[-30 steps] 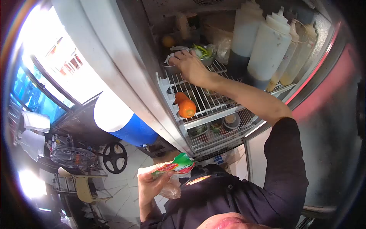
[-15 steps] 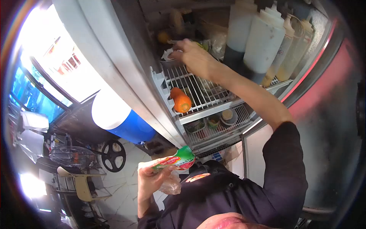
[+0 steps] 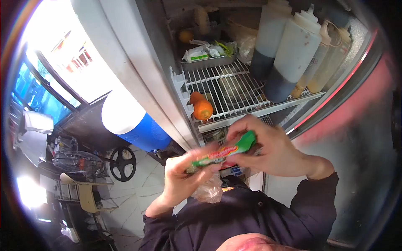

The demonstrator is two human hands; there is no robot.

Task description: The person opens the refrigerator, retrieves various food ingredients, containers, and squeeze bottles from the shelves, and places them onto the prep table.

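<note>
Between both hands, in front of the open fridge, is a green and red packet (image 3: pixel 224 153). My left hand (image 3: pixel 186 178) grips its left end, and a crumpled clear plastic bag (image 3: pixel 208 190) hangs below these fingers. My right hand (image 3: pixel 270 148) holds the packet's right end between thumb and fingers, slightly blurred. A metal tray (image 3: pixel 209 62) on the upper rack holds white and green wrappers (image 3: pixel 196 54) and green chillies (image 3: pixel 226 47). An orange carrot (image 3: pixel 203 109) lies at the rack's left edge.
Large squeeze bottles (image 3: pixel 289 54) with dark liquid stand at the rack's right. The fridge frame (image 3: pixel 121 54) runs along the left, the open door (image 3: pixel 343 159) at right. Farther left are a blue and white drum (image 3: pixel 142 129), a fan (image 3: pixel 79 163) and a chair (image 3: pixel 86 194).
My right hand has left the tray, come down toward my chest and taken hold of the packet's right end. My left hand has moved slightly right and up with the packet.
</note>
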